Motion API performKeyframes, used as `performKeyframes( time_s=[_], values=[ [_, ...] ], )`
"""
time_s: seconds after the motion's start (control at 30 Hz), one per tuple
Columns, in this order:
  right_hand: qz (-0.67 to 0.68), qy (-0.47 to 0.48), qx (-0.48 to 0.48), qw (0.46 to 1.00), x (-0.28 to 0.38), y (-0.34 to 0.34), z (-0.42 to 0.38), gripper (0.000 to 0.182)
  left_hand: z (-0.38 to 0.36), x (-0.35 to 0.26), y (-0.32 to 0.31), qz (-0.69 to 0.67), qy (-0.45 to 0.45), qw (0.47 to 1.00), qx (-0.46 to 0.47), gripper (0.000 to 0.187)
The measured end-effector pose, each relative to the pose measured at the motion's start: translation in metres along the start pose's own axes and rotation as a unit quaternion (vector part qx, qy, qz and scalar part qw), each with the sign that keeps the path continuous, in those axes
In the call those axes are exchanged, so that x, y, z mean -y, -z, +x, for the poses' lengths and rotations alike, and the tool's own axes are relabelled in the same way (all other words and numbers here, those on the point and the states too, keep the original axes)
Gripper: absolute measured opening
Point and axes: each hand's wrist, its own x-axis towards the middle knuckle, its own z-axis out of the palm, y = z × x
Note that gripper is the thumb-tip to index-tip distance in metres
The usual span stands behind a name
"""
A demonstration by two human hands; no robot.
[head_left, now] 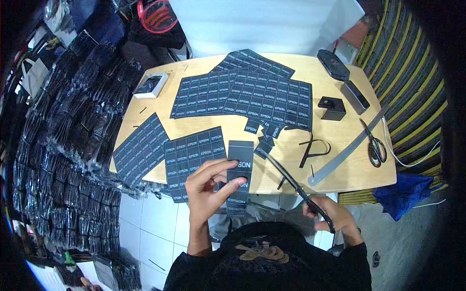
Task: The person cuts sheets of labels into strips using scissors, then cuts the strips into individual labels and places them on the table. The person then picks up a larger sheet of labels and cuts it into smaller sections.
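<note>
My left hand (206, 191) pinches a dark strip of EPSON labels (241, 151) between thumb and fingers, holding it upright over the table's near edge. My right hand (335, 213) grips black-handled scissors (290, 180), whose blades point up and left, apart from the strip. Beyond the blade tips lies a small pile of cut EPSON labels (266, 143), some overlapping. Beside my left hand, a printed EPSON sheet (194, 154) overhangs the near edge, and another sheet (141, 150) lies tilted farther left.
Several larger EPSON sheets (269, 97) overlap across the table's back. On the right are a steel ruler (347, 151), second scissors (374, 148), a black box (332, 109), a black case (333, 65) and thin offcuts (307, 151). A white box (151, 86) sits back left; bundled stacks (77, 111) stand beyond.
</note>
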Motion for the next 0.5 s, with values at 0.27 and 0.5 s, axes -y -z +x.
performKeyframes(
  time_s=[0.27, 0.5],
  values=[
    [-0.022, -0.026, 0.128, 0.991, 0.001, 0.012, -0.003, 0.046, 0.001, 0.011, 0.010, -0.049, 0.100, 0.986, 0.123, 0.041],
    [-0.043, -0.022, 0.163, 0.985, 0.003, 0.016, 0.001, 0.046, 0.001, 0.016, 0.013, -0.050, 0.132, 0.981, 0.130, 0.044]
  ],
)
